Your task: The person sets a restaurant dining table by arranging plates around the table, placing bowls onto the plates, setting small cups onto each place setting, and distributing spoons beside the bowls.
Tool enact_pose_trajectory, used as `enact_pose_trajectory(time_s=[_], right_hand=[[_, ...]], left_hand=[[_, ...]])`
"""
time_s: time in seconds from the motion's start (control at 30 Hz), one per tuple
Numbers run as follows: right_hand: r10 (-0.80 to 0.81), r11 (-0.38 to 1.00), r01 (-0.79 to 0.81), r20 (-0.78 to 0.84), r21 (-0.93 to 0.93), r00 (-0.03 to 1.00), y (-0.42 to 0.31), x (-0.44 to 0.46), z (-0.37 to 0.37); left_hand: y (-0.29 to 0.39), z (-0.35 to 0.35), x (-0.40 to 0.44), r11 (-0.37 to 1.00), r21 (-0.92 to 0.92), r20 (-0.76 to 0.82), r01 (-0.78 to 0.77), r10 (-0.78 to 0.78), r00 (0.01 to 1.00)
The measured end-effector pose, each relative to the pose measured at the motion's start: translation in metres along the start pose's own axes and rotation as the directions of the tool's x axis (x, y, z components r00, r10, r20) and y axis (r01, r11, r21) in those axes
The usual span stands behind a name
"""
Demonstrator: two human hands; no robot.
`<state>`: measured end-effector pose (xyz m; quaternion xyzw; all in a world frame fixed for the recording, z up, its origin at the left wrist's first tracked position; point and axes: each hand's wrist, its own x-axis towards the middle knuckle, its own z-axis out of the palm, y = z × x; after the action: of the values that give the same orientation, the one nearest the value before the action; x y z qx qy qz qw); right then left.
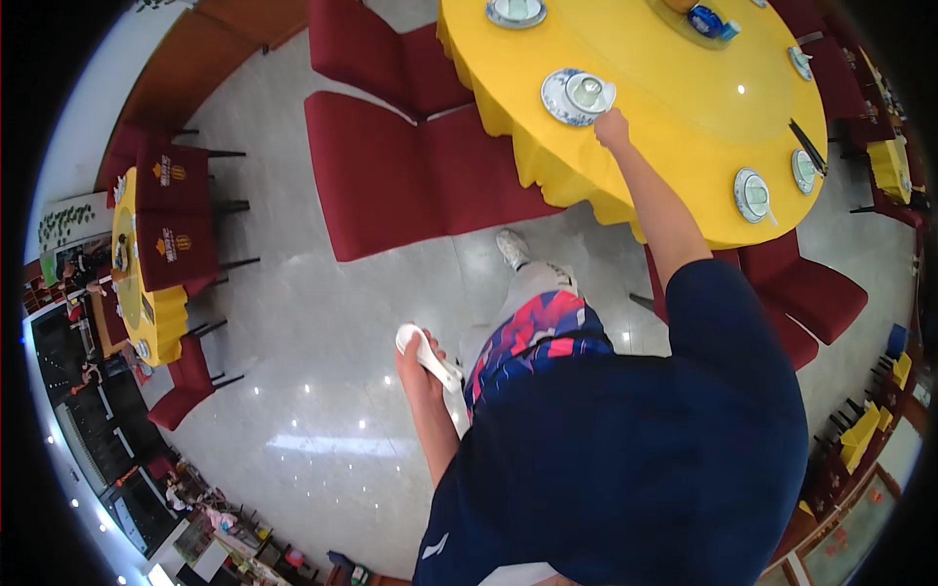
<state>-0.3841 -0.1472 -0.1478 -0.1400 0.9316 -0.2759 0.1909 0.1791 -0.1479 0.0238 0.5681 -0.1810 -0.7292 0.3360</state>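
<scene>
White spoons (pixel 437 364), which look stacked, are in my left hand (pixel 420 359), low at my side over the floor; its fingers are wrapped round them. My right hand (pixel 612 129) reaches over the edge of the yellow round table (pixel 674 127), fingers closed, by a blue-and-white plate (pixel 559 96). On that plate sit a bowl and a glass (pixel 587 92). A white spoon (pixel 609 95) shows at the bowl's right side, just above my right hand. Whether my fingers touch it is too small to tell.
Dark red chairs (pixel 371 176) stand left of the table, with more (pixel 811 293) at its lower right. Other place settings (pixel 752 194) and black chopsticks (pixel 809 146) lie on the table. A second yellow-clothed table (pixel 168 317) with chairs stands at the far left.
</scene>
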Motion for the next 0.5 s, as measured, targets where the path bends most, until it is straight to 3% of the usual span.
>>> enact_pose_trajectory(time_s=[0.17,0.23,0.27,0.33,0.37,0.43,0.47,0.5], right_hand=[[-0.06,0.996,0.069,0.147,-0.052,0.987,-0.016,0.006,0.017],[0.107,0.986,-0.122,0.124,0.117,0.986,-0.016,0.005,0.023],[0.109,0.984,-0.123,0.112,0.126,0.988,-0.012,0.009,0.027],[-0.164,0.969,0.165,0.025,-0.185,0.986,0.025,0.035,0.056],[-0.157,0.971,0.156,0.01,-0.181,0.988,0.011,0.03,0.05],[0.127,0.988,-0.133,0.082,0.075,0.989,-0.02,-0.002,0.027],[0.139,0.987,-0.144,0.074,0.074,0.988,-0.028,-0.011,0.023],[0.266,0.947,-0.275,0.071,0.165,0.961,-0.034,-0.018,0.02]], left_hand=[[0.031,0.021,0.031,0.999,0.035,0.024,-0.012,0.011,1.0],[0.039,0.025,0.04,0.999,0.041,0.027,-0.003,0.002,1.0],[0.042,0.025,0.049,0.996,0.086,0.025,0.001,-0.003,1.0],[0.05,0.03,0.062,0.99,0.141,-0.001,0.017,-0.017,1.0],[0.056,0.032,0.069,0.989,0.148,0.014,0.016,-0.018,1.0],[0.069,0.026,0.083,0.992,0.119,0.052,0.035,-0.042,0.998],[0.077,0.019,0.093,0.989,0.134,0.081,0.057,-0.068,0.994],[0.087,0.013,0.101,0.988,0.138,0.089,0.067,-0.079,0.993]])
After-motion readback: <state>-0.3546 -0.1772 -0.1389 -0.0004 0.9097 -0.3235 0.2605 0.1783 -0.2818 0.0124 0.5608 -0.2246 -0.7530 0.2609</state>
